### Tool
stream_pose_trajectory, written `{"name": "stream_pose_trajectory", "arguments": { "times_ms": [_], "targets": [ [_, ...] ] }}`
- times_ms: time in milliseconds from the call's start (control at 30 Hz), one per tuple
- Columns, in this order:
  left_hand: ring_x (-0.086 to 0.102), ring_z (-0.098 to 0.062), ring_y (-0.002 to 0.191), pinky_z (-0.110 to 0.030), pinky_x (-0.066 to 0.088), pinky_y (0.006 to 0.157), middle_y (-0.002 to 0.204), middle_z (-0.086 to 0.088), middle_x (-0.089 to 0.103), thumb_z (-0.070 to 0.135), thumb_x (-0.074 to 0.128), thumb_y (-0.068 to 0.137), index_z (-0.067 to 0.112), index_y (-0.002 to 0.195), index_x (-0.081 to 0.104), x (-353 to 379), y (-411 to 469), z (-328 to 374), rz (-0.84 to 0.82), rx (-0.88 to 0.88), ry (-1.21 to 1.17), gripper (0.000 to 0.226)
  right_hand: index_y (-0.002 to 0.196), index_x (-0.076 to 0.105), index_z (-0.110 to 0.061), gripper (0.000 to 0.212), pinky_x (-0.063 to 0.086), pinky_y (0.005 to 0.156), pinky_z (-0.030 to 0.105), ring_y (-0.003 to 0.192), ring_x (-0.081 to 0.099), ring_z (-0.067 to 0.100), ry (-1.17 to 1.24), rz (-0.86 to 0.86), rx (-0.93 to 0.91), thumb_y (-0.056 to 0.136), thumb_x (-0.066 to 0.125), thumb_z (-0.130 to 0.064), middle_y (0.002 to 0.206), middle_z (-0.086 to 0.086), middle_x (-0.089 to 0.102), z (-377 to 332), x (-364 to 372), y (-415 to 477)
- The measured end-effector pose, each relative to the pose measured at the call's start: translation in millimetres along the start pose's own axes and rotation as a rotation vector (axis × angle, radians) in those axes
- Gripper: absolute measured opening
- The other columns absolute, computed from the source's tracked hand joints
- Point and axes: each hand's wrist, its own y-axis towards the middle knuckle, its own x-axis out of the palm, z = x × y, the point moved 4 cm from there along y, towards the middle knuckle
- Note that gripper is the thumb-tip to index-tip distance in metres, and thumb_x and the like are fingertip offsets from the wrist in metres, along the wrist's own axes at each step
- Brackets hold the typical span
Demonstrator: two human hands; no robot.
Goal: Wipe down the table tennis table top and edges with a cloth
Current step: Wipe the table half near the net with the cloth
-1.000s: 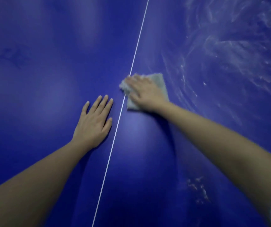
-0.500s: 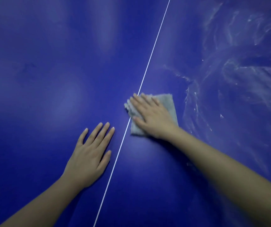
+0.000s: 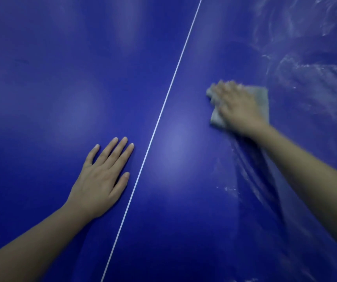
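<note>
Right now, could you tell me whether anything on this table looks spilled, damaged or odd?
Only the whitish streaks stand out, smeared on the blue table top right of the white centre line, beyond and below the grey cloth under the right hand. The side where the left hand rests flat looks even. No damage shows.

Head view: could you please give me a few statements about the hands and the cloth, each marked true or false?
1. The right hand presses a grey cloth flat on the blue table top. True.
2. The cloth lies left of the white line. False: it lies right of it.
3. The left hand holds a second cloth. False: it rests flat on the bare table top, fingers straight.
4. Whitish streaks show on the surface right of the cloth. True.
</note>
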Motion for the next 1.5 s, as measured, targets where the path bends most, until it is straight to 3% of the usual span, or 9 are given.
{"name": "stream_pose_trajectory", "arguments": {
  "times_ms": [133,267,367,600,700,1000,1233,1333,1500],
  "targets": [
    [0.014,-0.015,0.143,-0.041,0.008,0.115,0.154,0.000,0.020,0.037,0.021,0.094,0.016,0.147,0.020,-1,-1,0,-0.015,-0.010,0.003,0.058,0.144,0.037,-0.023,0.058,0.019,0.110,0.044,0.135,0.037,0.032,-0.019,-0.085,-0.271,0.087,0.036,-0.036,0.147,0.006,0.042,-81,19,-177],
    [0.015,-0.016,0.142,-0.043,0.010,0.115,0.153,-0.001,0.020,0.038,0.020,0.093,0.016,0.147,0.020,-1,-1,1,-0.017,-0.016,0.000,0.058,0.150,0.022,-0.031,0.063,0.015,0.114,0.042,0.143,0.022,0.021,0.039,-0.191,-0.377,0.090,0.039,-0.041,0.155,-0.005,0.026,-110,30,-253],
    [0.015,-0.016,0.142,-0.044,0.011,0.115,0.153,0.000,0.019,0.038,0.019,0.093,0.015,0.147,0.021,-1,-1,0,-0.018,-0.011,-0.005,0.059,0.146,0.030,-0.029,0.055,0.015,0.113,0.043,0.140,0.030,0.028,0.065,-0.126,-0.305,0.092,0.033,-0.040,0.151,0.003,0.035,-83,18,-192],
    [0.009,-0.012,0.143,-0.040,0.006,0.116,0.154,0.003,0.014,0.041,0.015,0.092,0.018,0.148,0.018,0,0,1,-0.020,-0.017,-0.017,0.061,0.150,0.021,-0.023,0.051,0.006,0.117,0.038,0.146,0.012,0.024,0.038,0.055,0.285,0.101,0.031,-0.033,0.158,0.004,0.016,55,-10,16],
    [0.008,-0.011,0.143,-0.039,0.004,0.116,0.155,0.003,0.014,0.042,0.014,0.091,0.019,0.149,0.018,1,0,-1,-0.017,-0.018,-0.016,0.062,0.150,0.023,-0.025,0.051,0.006,0.116,0.039,0.145,0.014,0.024,0.046,0.051,0.278,0.100,0.031,-0.032,0.158,0.002,0.019,35,-7,9],
    [0.008,-0.015,0.145,-0.039,0.001,0.115,0.157,-0.001,0.015,0.038,0.020,0.092,0.017,0.150,0.018,5,-1,-1,0.008,0.002,-0.024,0.061,0.142,0.041,-0.025,0.059,0.022,0.110,0.046,0.134,0.041,0.031,-0.033,-0.126,-0.137,0.085,0.039,-0.039,0.146,0.003,0.043,-155,36,-302],
    [0.006,-0.017,0.145,-0.043,0.002,0.115,0.157,-0.004,0.013,0.028,0.030,0.099,0.014,0.150,0.016,6,1,0,0.031,0.009,-0.027,0.054,0.148,0.026,-0.030,0.055,0.014,0.114,0.043,0.141,0.026,0.023,-0.016,-0.205,-0.295,0.095,0.032,-0.043,0.153,-0.005,0.029,-213,56,-435],
    [0.005,-0.018,0.145,-0.043,0.002,0.115,0.158,-0.004,0.011,0.029,0.028,0.099,0.014,0.150,0.015,5,0,3,0.032,0.012,-0.018,0.055,0.143,0.038,-0.023,0.055,0.017,0.111,0.044,0.136,0.037,0.031,0.008,-0.087,-0.143,0.090,0.041,-0.038,0.148,0.005,0.039,-182,41,-373],
    [0.003,-0.018,0.145,-0.044,0.002,0.116,0.158,-0.004,0.009,0.030,0.025,0.100,0.013,0.150,0.012,4,-2,4,0.039,0.021,-0.002,0.054,0.149,0.023,-0.027,0.052,0.004,0.115,0.034,0.146,0.011,0.023,0.066,0.042,0.352,0.100,0.037,-0.036,0.158,0.001,0.016,-101,25,-219]
  ]
}}
